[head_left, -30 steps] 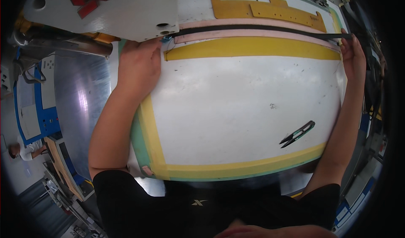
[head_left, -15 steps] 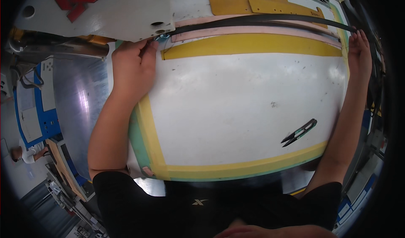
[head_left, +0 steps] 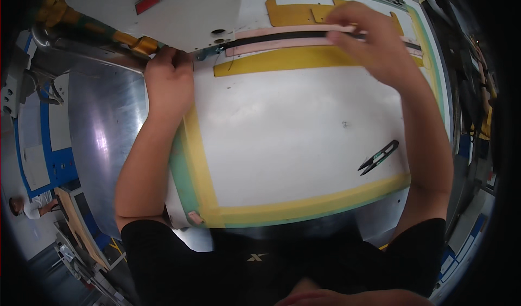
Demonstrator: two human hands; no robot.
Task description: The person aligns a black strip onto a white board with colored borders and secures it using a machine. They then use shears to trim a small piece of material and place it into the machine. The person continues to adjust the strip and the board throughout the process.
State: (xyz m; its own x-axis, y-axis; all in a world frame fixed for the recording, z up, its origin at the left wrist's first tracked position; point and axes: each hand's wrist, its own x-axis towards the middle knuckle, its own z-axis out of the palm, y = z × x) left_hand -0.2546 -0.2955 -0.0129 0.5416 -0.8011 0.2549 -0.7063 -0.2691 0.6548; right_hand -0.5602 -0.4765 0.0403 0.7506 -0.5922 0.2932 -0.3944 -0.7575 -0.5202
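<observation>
Right hand (head_left: 374, 48), upper right — thumb and fingers parted over black strip (head_left: 282, 36). Left hand (head_left: 169, 83), upper left by machine head (head_left: 190, 26) — fingers curled, can't tell the grip.

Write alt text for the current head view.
A person's right hand is over a black strip lying along pink material on a white work surface; the left hand is beside a pale machine head. Black thread snips lie at lower right.
</observation>
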